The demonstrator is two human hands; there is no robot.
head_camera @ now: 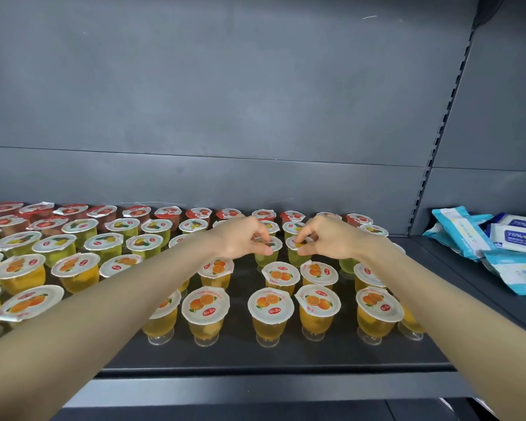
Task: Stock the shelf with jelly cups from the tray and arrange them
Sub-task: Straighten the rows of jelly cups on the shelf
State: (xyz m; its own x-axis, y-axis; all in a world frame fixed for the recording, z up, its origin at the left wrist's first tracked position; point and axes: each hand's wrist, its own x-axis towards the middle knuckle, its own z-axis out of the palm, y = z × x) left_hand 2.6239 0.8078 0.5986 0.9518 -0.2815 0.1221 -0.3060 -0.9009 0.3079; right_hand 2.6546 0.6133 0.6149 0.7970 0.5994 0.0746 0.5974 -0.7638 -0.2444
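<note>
Left hand [240, 238], right hand [328, 238] pinch green cups [264, 261].

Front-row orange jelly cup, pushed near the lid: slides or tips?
Probably tips: the orange jelly cup stands on a narrow clear foot under a wider bowl. Likely heavy for its size, looking full. Pushed low, it may slide on the shelf.

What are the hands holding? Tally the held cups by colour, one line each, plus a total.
Green cups: 2 held, one pinched by the left hand, one by the right hand
Orange cups: 0 held
Red cups: 0 held
Total held: 2
</note>
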